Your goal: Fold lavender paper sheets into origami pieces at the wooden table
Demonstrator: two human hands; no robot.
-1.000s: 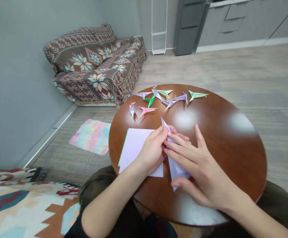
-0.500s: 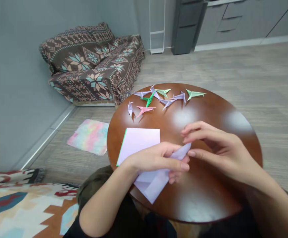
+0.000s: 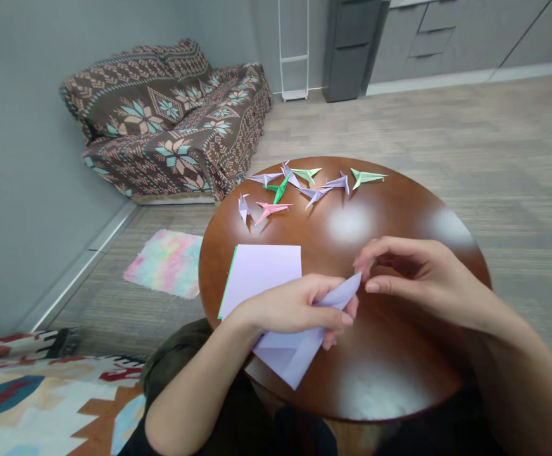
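A partly folded lilac paper (image 3: pixel 288 358) is pinched in my left hand (image 3: pixel 304 305), between the thumb and the fingers, over the near part of the round brown table. Its pointed end slants up to the right. At that tip, my right hand (image 3: pixel 409 272) has its fingers curved and its thumb apart from them; the index fingertip is close to the paper point, and I see nothing held between finger and thumb. A stack of square lilac sheets (image 3: pixel 266 272) with a green edge lies beside my left wrist.
Several folded paper figures lie at the table's far side, among them a pink one (image 3: pixel 271 210), a dark green one (image 3: pixel 279 189) and a light green one (image 3: pixel 368 178). A patterned sofa (image 3: pixel 162 133) and a fluffy rug (image 3: pixel 166 263) are beyond the table's left.
My right thumb and fingers have moved slightly away from the paper's tip. My left hand keeps its hold. The whole view has shifted a little.
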